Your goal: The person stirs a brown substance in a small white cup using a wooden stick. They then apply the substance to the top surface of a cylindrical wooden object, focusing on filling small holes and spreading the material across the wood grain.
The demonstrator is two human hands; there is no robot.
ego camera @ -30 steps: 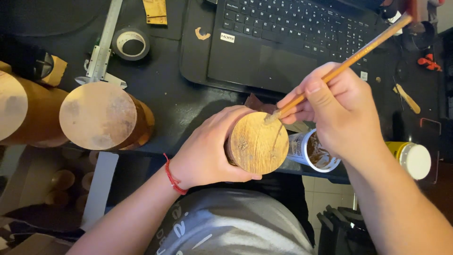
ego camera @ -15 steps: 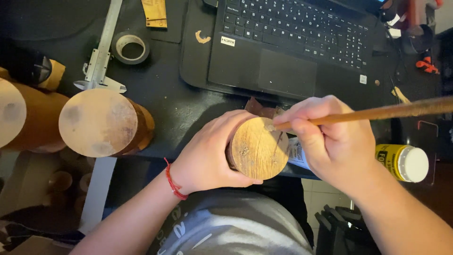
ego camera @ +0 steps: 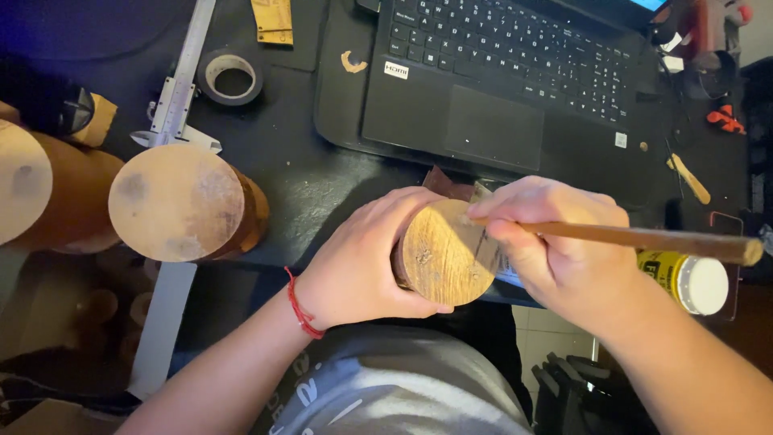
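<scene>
Dark desk (ego camera: 322, 185), cluttered, dim light w/ glare patches on the top. Person sits at its near edge, grey shirt at bottom of view.

Wooden cylinder (ego camera: 447, 254) sits at the desk's front edge, round end face turned up toward the camera: pale tan, fine grain lines running across, a few small specks near the middle, darker brown side wall. Left hand (ego camera: 362, 262) wraps around its left side, fingers curled over the top rim, thumb under the lower rim, firm grasp. Red cord bracelet (ego camera: 299, 306) on that wrist. Right hand (ego camera: 564, 254) clenched around a long wooden brush handle (ego camera: 644, 239), fingers pinching it near the front; handle runs out to the right, approx level. Brush tip meets the upper right part of the end face; bristles mostly hidden by fingers, can't tell more.

Just beside the right wrist: yellow bottle w/ white cap (ego camera: 692, 282), lying on its side.

Left side: two bigger wooden cylinders, one (ego camera: 177, 201) w/ a worn, blotchy round face, another (ego camera: 32, 193) partly cut off by the frame edge. Behind them a metal caliper (ego camera: 181, 89), a roll of black tape (ego camera: 232, 76), and a yellowish flat piece (ego camera: 272, 20) at the top edge. Open black laptop (ego camera: 499, 89) fills the centre-back, well apart from the hands. Small wooden stick (ego camera: 688, 177) and orange bit (ego camera: 725, 119) to the far right.
</scene>
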